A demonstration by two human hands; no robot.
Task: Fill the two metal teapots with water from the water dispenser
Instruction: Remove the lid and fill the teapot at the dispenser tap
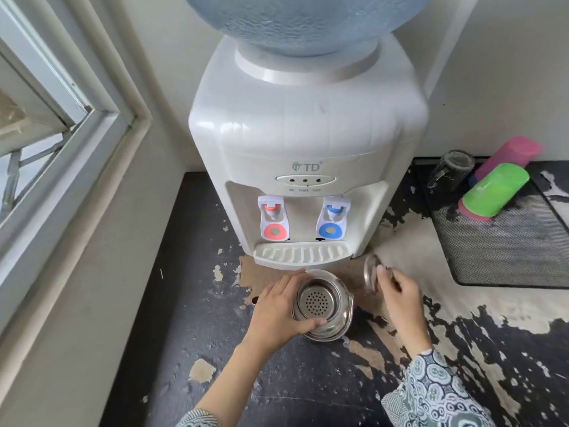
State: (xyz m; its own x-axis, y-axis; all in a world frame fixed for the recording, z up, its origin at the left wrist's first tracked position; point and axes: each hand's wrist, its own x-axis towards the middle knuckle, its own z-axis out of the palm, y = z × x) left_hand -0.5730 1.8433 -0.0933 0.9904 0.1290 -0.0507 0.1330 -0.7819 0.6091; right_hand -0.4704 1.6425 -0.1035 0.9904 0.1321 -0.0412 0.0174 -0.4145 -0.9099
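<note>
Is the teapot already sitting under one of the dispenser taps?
No: the teapot sits on the counter in front of the drip tray, held by the left hand, with its lid in the right hand.

The left hand point(278, 312) wraps the near and left wall of the metal teapot point(321, 305), hiding that side and any spout there. The lid point(369, 272), pinched in the right hand point(400, 295), is motion-blurred; its knob lies behind the fingers. Only one teapot shows. The water bottle point(295, 20) is cut off by the top edge.
</note>
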